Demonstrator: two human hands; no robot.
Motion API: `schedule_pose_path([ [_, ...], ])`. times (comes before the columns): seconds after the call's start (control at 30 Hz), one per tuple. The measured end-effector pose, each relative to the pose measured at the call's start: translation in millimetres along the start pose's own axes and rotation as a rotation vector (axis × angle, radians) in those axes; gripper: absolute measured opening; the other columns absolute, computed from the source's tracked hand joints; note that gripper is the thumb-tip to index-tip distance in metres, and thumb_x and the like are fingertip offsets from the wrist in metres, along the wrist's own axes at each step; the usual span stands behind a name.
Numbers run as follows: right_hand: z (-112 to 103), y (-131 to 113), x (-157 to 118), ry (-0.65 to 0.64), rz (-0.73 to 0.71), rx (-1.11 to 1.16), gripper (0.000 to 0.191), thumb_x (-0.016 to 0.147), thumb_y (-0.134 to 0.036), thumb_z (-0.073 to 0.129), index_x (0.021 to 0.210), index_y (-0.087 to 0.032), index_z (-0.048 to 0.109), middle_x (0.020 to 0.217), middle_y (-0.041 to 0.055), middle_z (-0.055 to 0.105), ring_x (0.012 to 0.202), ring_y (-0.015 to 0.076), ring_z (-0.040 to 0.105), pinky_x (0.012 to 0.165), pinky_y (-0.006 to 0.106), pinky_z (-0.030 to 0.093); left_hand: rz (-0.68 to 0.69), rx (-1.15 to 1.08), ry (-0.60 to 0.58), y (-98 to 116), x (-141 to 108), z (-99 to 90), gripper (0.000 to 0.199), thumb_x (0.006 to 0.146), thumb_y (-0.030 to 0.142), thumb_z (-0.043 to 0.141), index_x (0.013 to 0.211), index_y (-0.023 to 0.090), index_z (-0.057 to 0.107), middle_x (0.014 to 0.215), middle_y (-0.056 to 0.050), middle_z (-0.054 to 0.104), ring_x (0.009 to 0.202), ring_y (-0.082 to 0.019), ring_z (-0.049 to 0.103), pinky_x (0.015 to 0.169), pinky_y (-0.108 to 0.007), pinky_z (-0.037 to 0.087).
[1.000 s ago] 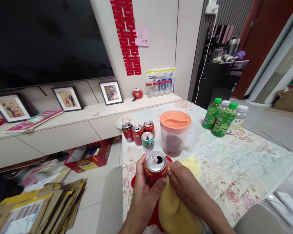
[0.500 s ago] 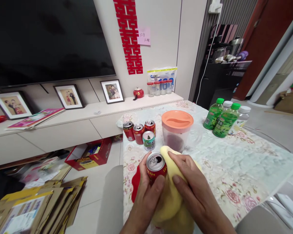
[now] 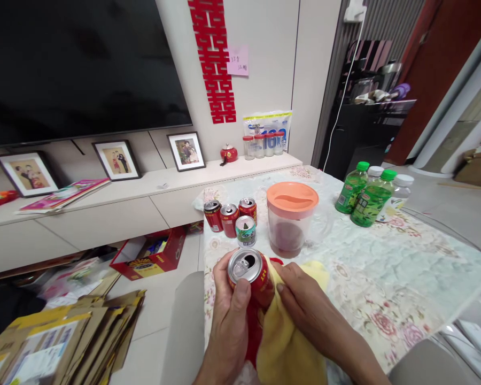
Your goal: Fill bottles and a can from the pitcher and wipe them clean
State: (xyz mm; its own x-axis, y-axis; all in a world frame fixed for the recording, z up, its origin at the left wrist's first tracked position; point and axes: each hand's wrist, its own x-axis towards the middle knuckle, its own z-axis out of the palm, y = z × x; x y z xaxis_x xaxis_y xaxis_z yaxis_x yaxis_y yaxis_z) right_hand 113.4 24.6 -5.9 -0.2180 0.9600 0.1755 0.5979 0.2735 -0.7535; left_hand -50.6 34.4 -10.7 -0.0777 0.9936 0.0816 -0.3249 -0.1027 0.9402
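Observation:
An opened red drink can [image 3: 260,280] is in my left hand [image 3: 230,315], which wraps round its left side with the thumb near the top rim. My right hand [image 3: 304,302] grips a yellow cloth [image 3: 282,342] and presses it against the can's right side. The cloth hangs down below both hands. Something red, partly hidden, lies on the table beneath the can. Just beyond my hands stand a lidded clear plastic jug [image 3: 287,235] with an orange top and a small green can [image 3: 246,231]. Several opened red cans [image 3: 229,220] stand close behind the green one.
A floral tablecloth [image 3: 369,267] covers the table. Green-capped and white-capped bottles [image 3: 371,198] stand at the right. Behind the table runs a low cabinet [image 3: 144,200] with framed photos [image 3: 186,151]. A red box [image 3: 152,254] and flattened cardboard [image 3: 100,342] lie on the floor at left.
The can has shifted slightly left and tilted toward me. My left thumb has moved up to its rim. The cloth has slid lower along the can's right side, with my right hand still gripping it.

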Motion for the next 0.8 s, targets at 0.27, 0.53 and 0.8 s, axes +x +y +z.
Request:
schedule_pose_path([
  [0.27,12,-2,-9,0.2,-0.029,0.009,0.042,0.103,-0.021,0.045,0.144,-0.019,0.053,0.129,0.0138,0.063,0.12,0.0283,0.06,0.104,0.05,0.052,-0.031,0.139,-0.011,-2,3,-3.2,0.075,0.084,0.065,0.074,0.143,0.027,0.048,0.141,-0.011,0.063,0.131,-0.032,0.06,0.114,-0.046,0.044],
  [0.53,-2,-27,-26,0.256,-0.189,0.043,0.07,0.098,-0.023,0.059,0.159,-0.039,0.031,0.142,0.0043,0.051,0.13,0.0205,0.054,0.109,0.035,0.051,-0.205,0.118,-0.103,3,-1,1.5,0.083,0.083,0.066,0.074,0.152,0.032,0.043,0.142,-0.01,0.066,0.133,-0.035,0.061,0.112,-0.048,0.046],
  [0.8,6,-17,-17,0.172,-0.096,0.014,0.072,0.095,-0.014,0.057,0.158,-0.039,0.031,0.138,0.0063,0.051,0.128,0.0232,0.055,0.109,0.043,0.051,-0.268,0.014,-0.046,2,-3,5.6,0.069,0.09,0.067,0.062,0.147,0.033,0.047,0.132,-0.008,0.072,0.115,-0.032,0.071,0.102,-0.046,0.055],
])
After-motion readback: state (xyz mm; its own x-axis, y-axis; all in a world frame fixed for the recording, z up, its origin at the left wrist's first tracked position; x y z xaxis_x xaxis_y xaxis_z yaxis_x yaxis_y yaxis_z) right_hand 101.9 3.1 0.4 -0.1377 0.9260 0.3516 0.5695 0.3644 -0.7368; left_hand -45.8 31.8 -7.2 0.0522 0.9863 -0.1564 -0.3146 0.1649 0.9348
